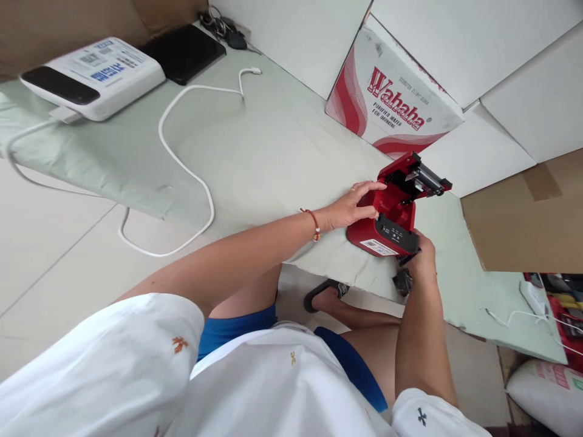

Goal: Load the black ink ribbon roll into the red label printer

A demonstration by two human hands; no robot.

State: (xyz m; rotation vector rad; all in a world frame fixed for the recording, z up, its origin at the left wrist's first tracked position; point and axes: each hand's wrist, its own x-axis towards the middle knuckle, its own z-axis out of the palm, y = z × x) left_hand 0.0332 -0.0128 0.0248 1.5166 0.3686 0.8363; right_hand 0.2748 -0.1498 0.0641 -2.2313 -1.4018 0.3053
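A red and black label printer (pixel 392 233) sits on the pale green cover near the front edge. Its lid (pixel 414 173) is raised, baring a black roller and a red hollow inside. My left hand (pixel 353 206) grips the printer's left side, thumb and forefinger at the rim of the hollow. At the right front corner my right hand (pixel 421 258) is closed around the casing; its fingertips are partly hidden. A dark flat piece shows beneath that corner, beside the right hand. The printer's front bears a white sticker and a dark button panel.
A Wahaha carton (pixel 392 97) and white boxes stand behind the printer, with a brown cardboard box (pixel 523 212) at right. At far left are a white device (pixel 100 76), a black phone (pixel 184 53), keys (pixel 225 27) and a white cable (pixel 175 152).
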